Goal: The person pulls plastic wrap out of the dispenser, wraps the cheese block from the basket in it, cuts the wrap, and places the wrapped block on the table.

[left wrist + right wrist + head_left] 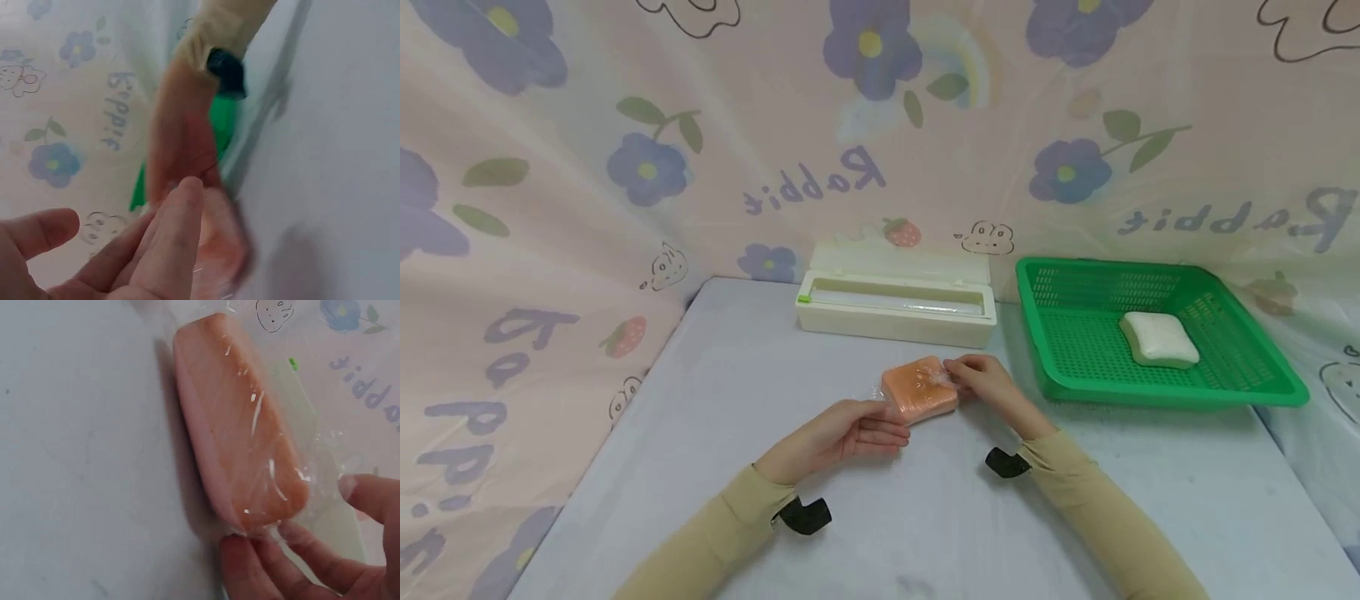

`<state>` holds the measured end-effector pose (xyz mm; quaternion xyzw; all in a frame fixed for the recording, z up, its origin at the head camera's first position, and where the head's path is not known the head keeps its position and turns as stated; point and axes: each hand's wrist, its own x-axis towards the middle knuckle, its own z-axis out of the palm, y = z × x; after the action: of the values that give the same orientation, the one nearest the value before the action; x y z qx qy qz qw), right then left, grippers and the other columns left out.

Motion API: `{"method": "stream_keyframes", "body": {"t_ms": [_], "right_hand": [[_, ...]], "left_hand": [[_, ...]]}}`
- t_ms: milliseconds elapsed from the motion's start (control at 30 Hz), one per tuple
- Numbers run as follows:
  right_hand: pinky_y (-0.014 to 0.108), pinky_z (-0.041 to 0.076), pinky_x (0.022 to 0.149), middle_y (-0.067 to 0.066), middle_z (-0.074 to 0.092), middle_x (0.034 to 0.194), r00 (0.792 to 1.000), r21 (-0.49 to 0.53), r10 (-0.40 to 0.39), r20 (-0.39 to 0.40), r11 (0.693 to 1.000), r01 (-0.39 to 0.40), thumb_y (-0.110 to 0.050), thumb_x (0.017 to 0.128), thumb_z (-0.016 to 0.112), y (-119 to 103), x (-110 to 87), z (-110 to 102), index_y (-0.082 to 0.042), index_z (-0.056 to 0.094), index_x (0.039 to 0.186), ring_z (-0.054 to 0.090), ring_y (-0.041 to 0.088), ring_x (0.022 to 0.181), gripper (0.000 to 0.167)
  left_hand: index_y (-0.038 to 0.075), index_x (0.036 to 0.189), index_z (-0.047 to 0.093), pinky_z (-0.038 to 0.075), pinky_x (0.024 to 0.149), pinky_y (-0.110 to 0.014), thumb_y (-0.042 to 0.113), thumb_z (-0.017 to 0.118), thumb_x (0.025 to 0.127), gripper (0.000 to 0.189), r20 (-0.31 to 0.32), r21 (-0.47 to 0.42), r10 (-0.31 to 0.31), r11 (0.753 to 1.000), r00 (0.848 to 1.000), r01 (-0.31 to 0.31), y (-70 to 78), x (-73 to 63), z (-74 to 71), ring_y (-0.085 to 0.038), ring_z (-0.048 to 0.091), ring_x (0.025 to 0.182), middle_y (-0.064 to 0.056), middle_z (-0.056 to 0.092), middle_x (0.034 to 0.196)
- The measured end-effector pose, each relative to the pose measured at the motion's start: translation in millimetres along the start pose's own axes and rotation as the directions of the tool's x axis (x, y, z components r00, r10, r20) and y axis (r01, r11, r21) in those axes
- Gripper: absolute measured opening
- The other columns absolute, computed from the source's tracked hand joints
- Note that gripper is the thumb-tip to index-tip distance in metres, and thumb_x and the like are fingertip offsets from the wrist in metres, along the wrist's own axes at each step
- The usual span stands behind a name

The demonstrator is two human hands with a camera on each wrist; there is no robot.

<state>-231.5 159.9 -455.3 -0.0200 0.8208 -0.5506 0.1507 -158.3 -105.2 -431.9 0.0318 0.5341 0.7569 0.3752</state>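
Note:
A square, orange-brown, bread-like block (917, 390) with paler sides is wrapped in clear cling film, held just over the table between both hands. Straight fingers of the left hand (857, 433) touch the film at its left corner. In the left wrist view, the left thumb (53, 231) stands apart from the other fingers. At the block's right end, the right hand (988, 383) holds the wrap with bent fingers. The right wrist view shows loose film gathered between the right thumb (369, 494) and the block (240, 425), the other fingers at its lower edge.
Behind the hands stands a white cling film box (895, 325), its lid raised and a roll inside. To the right, a green perforated basket (1037, 358) contains a white cushion-shaped block (1159, 339). A patterned curtain (925, 167) hangs along the table's back and sides.

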Motion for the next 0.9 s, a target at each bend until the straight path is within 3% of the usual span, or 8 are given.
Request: {"method": "stream_keyframes", "body": {"t_ms": [67, 167, 300, 433, 567, 700, 900], "right_hand": [[0.031, 0.055, 0.071, 0.006, 0.064, 0.091, 1.0, -0.006, 0.02, 0.016, 1.0, -0.02, -0.032, 0.095, 0.06, -4.3, -5.8, -1.9, 0.006, 0.063, 0.108, 0.06, 0.011, 0.077, 0.04], [0.036, 0.056, 0.075, 0.009, 0.066, 0.095, 0.998, -0.02, 0.048, 0.031, 0.999, -0.048, -0.035, 0.093, 0.063, -8.8, -11.7, -2.4, 0.005, 0.063, 0.109, 0.062, 0.015, 0.08, 0.043], [0.037, 0.056, 0.073, 0.01, 0.065, 0.093, 0.998, -0.038, 0.052, 0.031, 0.998, -0.051, -0.032, 0.09, 0.067, -7.2, -13.1, 1.1, 0.005, 0.064, 0.107, 0.06, 0.016, 0.079, 0.041], [0.035, 0.056, 0.067, 0.008, 0.065, 0.085, 0.998, -0.053, 0.057, 0.005, 0.997, -0.056, -0.028, 0.086, 0.072, -3.4, -12.8, 6.7, 0.004, 0.064, 0.103, 0.059, 0.015, 0.073, 0.037], [0.032, 0.056, 0.063, 0.007, 0.065, 0.081, 0.997, -0.066, 0.074, -0.025, 0.995, -0.075, -0.029, 0.081, 0.078, -2.9, -11.7, 11.6, 0.003, 0.064, 0.101, 0.058, 0.013, 0.067, 0.04], [0.028, 0.053, 0.058, 0.007, 0.065, 0.081, 0.996, -0.075, 0.075, -0.057, 0.994, -0.079, -0.026, 0.078, 0.081, -3.2, -8.3, 13.8, 0.002, 0.063, 0.101, 0.056, 0.012, 0.065, 0.041], [0.024, 0.048, 0.058, 0.007, 0.066, 0.084, 0.997, -0.102, 0.034, -0.075, 0.994, -0.042, -0.026, 0.076, 0.083, -3.3, 1.0, 13.4, 0.001, 0.065, 0.101, 0.056, 0.013, 0.069, 0.041]], "left_hand": [[-0.018, 0.127, 0.047, 0.046, 0.096, -0.044, 0.02, 0.041, 0.102, 0.045, 0.002, 0.062, 0.048, 0.997, 0.999, -0.048, 17.2, 2.1, -2.6, -0.039, 0.056, 0.113, -0.032, 0.056, 0.121], [-0.016, 0.127, 0.049, 0.044, 0.098, -0.045, 0.022, 0.041, 0.103, 0.045, -0.043, 0.169, 0.122, 0.979, 0.992, -0.113, 42.6, 11.4, -10.5, -0.041, 0.053, 0.117, -0.031, 0.055, 0.124], [-0.014, 0.128, 0.049, 0.041, 0.103, -0.043, 0.026, 0.042, 0.103, 0.048, -0.117, 0.277, 0.143, 0.955, 0.983, -0.106, 59.8, 35.0, -24.9, -0.037, 0.051, 0.121, -0.027, 0.056, 0.127], [-0.014, 0.128, 0.048, 0.039, 0.104, -0.042, 0.028, 0.04, 0.103, 0.05, -0.138, 0.288, 0.105, 0.956, 0.985, -0.062, 57.9, 53.3, -36.3, -0.037, 0.049, 0.123, -0.027, 0.054, 0.128], [-0.015, 0.128, 0.048, 0.042, 0.102, -0.041, 0.03, 0.039, 0.104, 0.052, -0.134, 0.255, 0.043, 0.967, 0.99, -0.008, 52.0, 60.9, -41.5, -0.036, 0.054, 0.118, -0.028, 0.055, 0.127], [-0.013, 0.127, 0.05, 0.045, 0.099, -0.039, 0.032, 0.04, 0.103, 0.052, -0.151, 0.233, 0.012, 0.972, 0.988, 0.024, 48.7, 64.8, -42.4, -0.031, 0.059, 0.112, -0.026, 0.057, 0.124], [-0.014, 0.127, 0.05, 0.046, 0.098, -0.041, 0.03, 0.042, 0.102, 0.051, -0.17, 0.188, 0.01, 0.982, 0.985, 0.022, 45.0, 62.8, -42.4, -0.032, 0.059, 0.111, -0.026, 0.059, 0.122]]}}
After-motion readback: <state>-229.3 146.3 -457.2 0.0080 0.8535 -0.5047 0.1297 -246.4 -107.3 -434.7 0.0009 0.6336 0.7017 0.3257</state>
